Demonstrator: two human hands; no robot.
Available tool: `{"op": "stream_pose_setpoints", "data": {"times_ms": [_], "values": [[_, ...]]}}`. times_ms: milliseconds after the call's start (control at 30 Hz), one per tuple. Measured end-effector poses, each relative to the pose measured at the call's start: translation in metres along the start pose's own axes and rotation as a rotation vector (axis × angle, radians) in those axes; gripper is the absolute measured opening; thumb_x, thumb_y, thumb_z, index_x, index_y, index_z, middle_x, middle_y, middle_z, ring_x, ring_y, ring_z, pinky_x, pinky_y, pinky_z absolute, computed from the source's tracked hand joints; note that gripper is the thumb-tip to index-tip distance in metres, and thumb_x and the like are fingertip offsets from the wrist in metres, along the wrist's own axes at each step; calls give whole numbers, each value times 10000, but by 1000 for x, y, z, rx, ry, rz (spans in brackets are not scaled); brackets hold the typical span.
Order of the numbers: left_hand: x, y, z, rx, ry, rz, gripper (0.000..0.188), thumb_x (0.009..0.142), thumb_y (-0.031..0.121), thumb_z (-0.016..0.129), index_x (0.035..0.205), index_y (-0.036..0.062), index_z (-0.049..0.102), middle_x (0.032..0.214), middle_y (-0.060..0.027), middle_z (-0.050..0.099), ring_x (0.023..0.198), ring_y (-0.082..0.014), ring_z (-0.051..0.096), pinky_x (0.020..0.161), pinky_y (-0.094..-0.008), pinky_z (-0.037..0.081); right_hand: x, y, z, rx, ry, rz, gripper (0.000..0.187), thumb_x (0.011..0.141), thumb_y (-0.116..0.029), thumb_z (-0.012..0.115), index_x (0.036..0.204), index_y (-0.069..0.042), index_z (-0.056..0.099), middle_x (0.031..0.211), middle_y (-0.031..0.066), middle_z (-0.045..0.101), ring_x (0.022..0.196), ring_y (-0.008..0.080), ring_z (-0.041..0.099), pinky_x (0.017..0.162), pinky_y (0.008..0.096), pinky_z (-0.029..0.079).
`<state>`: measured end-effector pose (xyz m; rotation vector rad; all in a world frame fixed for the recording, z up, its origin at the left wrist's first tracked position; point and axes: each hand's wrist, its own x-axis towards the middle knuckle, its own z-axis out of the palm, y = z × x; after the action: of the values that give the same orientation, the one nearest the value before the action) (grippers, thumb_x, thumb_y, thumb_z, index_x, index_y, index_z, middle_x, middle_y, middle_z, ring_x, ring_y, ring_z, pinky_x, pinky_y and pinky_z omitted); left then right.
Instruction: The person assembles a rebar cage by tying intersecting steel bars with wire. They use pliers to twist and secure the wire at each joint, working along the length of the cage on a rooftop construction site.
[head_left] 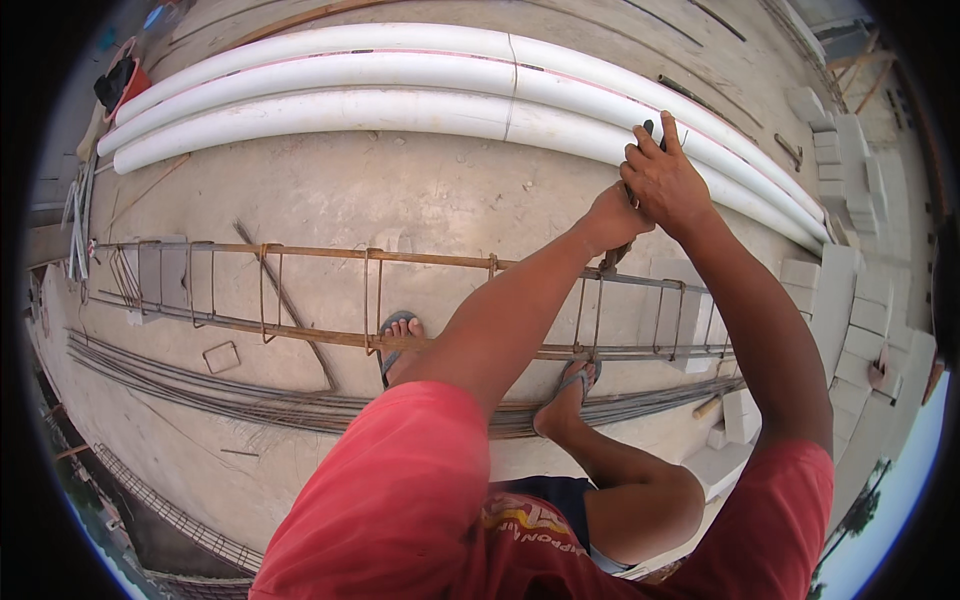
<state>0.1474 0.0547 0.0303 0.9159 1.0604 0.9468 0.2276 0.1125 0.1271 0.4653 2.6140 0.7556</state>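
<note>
Over the upper bar of a rebar cage (440, 257), my two hands are close together. My right hand (668, 185) is closed on dark-handled pliers (648, 128), with the index finger stretched out along them. Just below and left of it, my left hand (612, 218) is closed, its fingers mostly hidden by the right hand; what they hold cannot be made out. Under the hands, a rusty stirrup (612, 262) meets the upper bar. The cage lies crosswise, its long bars joined by several square stirrups. My sandalled feet are beside its lower bar.
Beyond my hands lie three long white pipes (400, 108). Loose steel rods (250, 388) run behind my feet. White blocks (860, 290) are stacked at the right. A loose stirrup (221, 357) lies on the concrete, and a red bucket (133, 85) stands far left.
</note>
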Motion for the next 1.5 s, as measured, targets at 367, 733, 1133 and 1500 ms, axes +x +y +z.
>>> {"op": "stream_pose_setpoints", "data": {"times_ms": [367, 733, 1133, 1500], "values": [[20, -38, -24, -460, -131, -321, 263, 814, 134, 594, 1030, 1, 524, 804, -61, 491, 705, -202, 562, 614, -404, 597, 57, -8, 51, 57, -308, -221, 152, 854, -230, 610, 798, -177, 740, 864, -36, 670, 1068, 176, 566, 1159, 531, 195], [-20, 7, 39, 452, -176, 28, 353, 683, 203, 707, 965, 48, 563, 766, -98, 589, 683, -196, 583, 617, -355, 454, -26, 38, -58, 318, -1028, 40, 291, 634, -275, 799, 846, -89, 725, 744, 43, 661, 749, 240, 658, 746, 383, 539], [-43, 3, 50, 423, 48, 169, 370, 724, 301, 755, 939, 33, 619, 854, -109, 659, 767, -227, 631, 690, -344, 485, -19, 27, -46, 321, -1137, 151, 239, 653, -146, 746, 892, -143, 744, 858, 38, 681, 785, 245, 675, 647, 384, 516], [-13, 15, 15, 137, -399, -78, 300, 709, 286, 750, 738, 48, 571, 642, -50, 584, 623, -145, 585, 619, -323, 464, -71, 21, -38, -40, -136, -76, 171, 855, -195, 586, 950, -74, 660, 867, 26, 618, 954, 247, 606, 1038, 503, 357]]}}
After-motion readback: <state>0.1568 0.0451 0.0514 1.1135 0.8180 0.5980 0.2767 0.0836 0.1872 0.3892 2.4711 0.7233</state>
